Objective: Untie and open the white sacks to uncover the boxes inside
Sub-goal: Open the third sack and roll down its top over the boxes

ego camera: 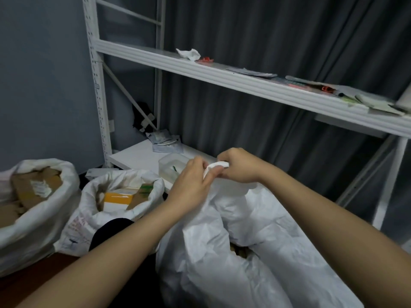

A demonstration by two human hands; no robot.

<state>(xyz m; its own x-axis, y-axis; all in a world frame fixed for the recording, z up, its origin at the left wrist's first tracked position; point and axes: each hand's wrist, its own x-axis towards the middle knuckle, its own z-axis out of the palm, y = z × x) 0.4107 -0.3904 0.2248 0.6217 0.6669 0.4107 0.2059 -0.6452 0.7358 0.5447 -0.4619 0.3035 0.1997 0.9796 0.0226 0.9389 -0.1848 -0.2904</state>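
Both hands are working at the gathered neck of the tall white woven plastic sack standing directly in front of the person. The left hand is pinching the white tie strip from below-left, while the right hand is curling its fingers over it from the right. The strip is running roughly crosswise between them, both hands equally near. Two opened white sacks of cardboard boxes are sitting to the left.

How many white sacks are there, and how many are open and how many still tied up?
Open sacks with boxes showing: 2, the far left sack and the middle sack.
Sacks still tied at the top: 1, the near sack, whose knot the left hand and right hand pinch.
Total: 3 white sacks.
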